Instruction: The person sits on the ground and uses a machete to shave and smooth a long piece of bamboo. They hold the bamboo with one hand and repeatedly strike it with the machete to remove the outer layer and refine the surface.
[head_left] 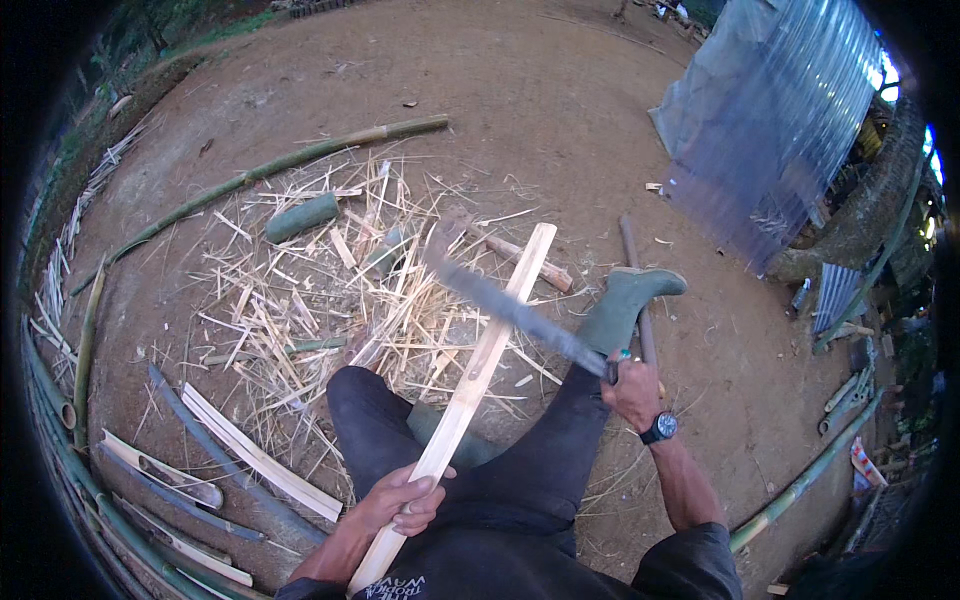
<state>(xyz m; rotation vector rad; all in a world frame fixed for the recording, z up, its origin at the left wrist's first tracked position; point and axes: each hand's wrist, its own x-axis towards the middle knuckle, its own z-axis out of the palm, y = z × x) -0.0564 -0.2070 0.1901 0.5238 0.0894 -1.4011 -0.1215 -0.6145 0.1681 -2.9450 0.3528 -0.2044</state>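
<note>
Bare packed dirt ground (560, 90), outdoors; observations left to right. Far left: split bamboo strips (255, 455) and dark curved pieces lie along the rim of the view; a long green bamboo pole (270, 168) runs diagonally across the upper left; below it a short green bamboo section (302, 217) rests on a broad scatter of pale shavings (330, 300).

Centre: person seated, legs in dark trousers; left hand (400, 503) closed around the lower part of a pale bamboo slat (478, 368), fingers wrapped over it, grip firm; slat rises diagonally up and to the right from the lap, its top end over the shavings.

Crossing the slat near its upper third: long dark machete blade (500, 300), motion-blurred, tip to the upper left; whether blade edge touches the slat cannot be told because of blur.

Right of centre: right hand (632, 388) closed on the machete handle; a wristwatch (659, 428) sits on that wrist; green rubber boot (628, 300) beyond the hand, toe pointing right, with a thin dark pole just beside it.

Far right: corrugated metal sheet (780, 130) standing upright; another green pole (800, 480) lies on the ground at lower right.
</note>
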